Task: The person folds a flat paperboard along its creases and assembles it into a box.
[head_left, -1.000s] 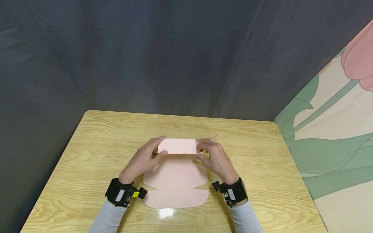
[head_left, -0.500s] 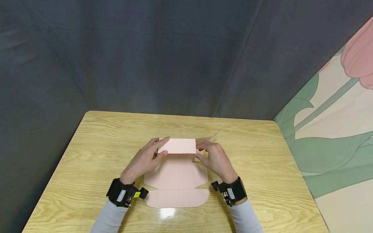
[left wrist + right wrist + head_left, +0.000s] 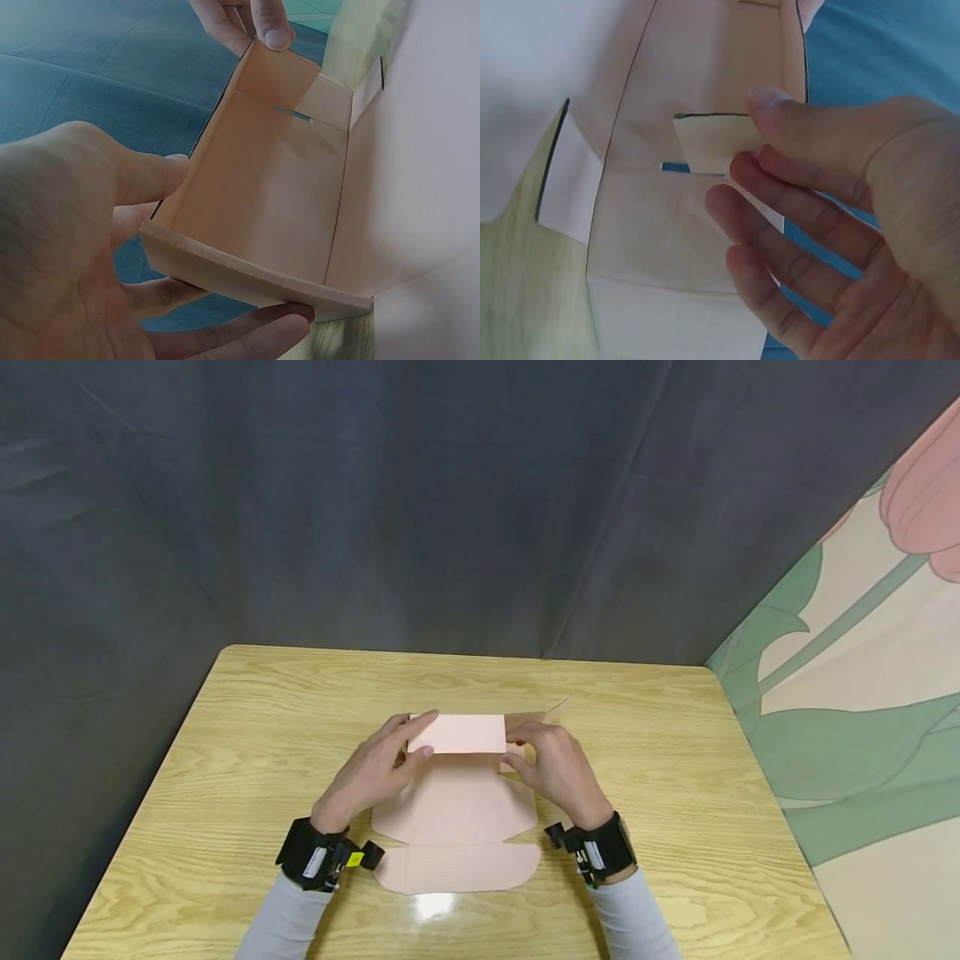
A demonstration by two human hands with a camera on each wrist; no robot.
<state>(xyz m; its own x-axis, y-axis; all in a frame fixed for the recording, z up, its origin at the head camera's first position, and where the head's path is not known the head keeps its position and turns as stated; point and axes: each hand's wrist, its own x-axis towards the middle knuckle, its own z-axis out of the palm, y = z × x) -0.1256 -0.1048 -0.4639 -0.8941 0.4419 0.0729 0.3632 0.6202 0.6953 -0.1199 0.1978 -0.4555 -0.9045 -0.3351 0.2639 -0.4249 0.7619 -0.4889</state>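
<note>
A partly folded pink cardboard box (image 3: 457, 733) stands on the table, its raised panel facing up in the head view. My left hand (image 3: 375, 768) grips the box's left end, thumb along the panel's edge and fingers against the folded side wall (image 3: 225, 259). At the other end, my right hand (image 3: 558, 768) pinches a small inward-turned flap (image 3: 712, 139) between thumb and index finger. Beside that flap a narrow slot (image 3: 676, 167) shows in the right wrist view. The right side panel (image 3: 667, 225) lies folded outward, beneath the other right fingers.
The box's lid (image 3: 472, 868) spreads flat toward the person, with rounded side tabs. Under it lies a wood-grain table (image 3: 262, 735). A dark curtain (image 3: 420, 510) hangs behind the table, and a flower-patterned cloth (image 3: 862, 693) is at the right.
My left index finger has slid onto the raised panel's upper left corner. The right fingers have shifted slightly at the right end; the box keeps about the same shape.
</note>
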